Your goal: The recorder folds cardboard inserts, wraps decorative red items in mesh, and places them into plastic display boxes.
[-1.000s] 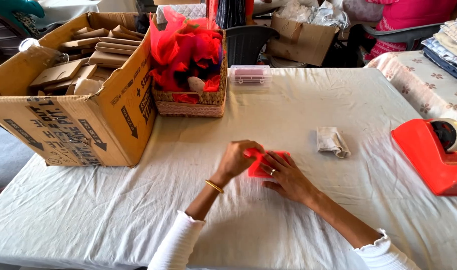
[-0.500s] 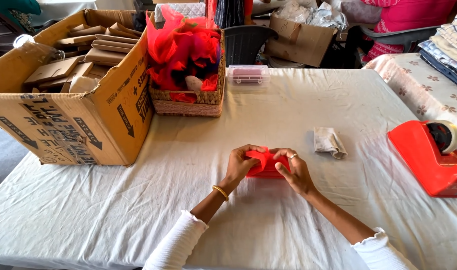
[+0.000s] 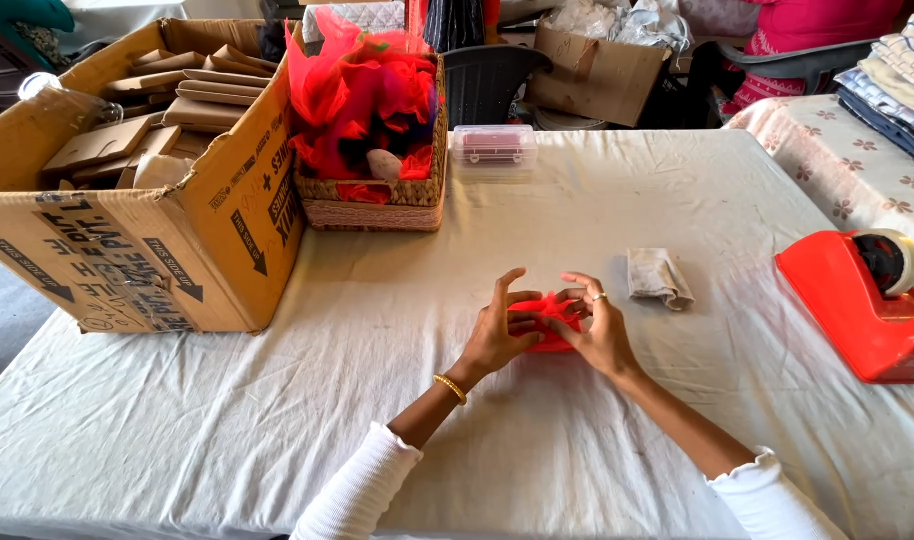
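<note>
A small red bundle [image 3: 550,322] of thin, crinkly material sits on the white-clothed desk [image 3: 377,330], near the middle and a little toward the person. It lies directly between the two hands, so neither has to travel to reach it. Its shape is mostly hidden by fingers, so its long axis cannot be told.

The left hand [image 3: 499,332] comes in from the left, thumb and lower fingers pinching the bundle's left side, the upper fingers spread and lifted. The right hand [image 3: 597,330], wearing a ring, comes in from the right, fingertips pressed onto the bundle's right edge and top. Both hands grip it; both are equally near.

Just right of the hands, apart from them, lies a small folded pale cloth [image 3: 659,277]. Farther right, near the desk's edge, stands a red tape dispenser [image 3: 862,305]. Bare cloth stretches to the left and toward the person, giving open room. At the far left stands a large cardboard box [image 3: 177,240] of flat brown packets, and touching its right side a woven basket [image 3: 377,200] stuffed with red netting. Behind the basket rests a small clear plastic case [image 3: 494,145].
</note>
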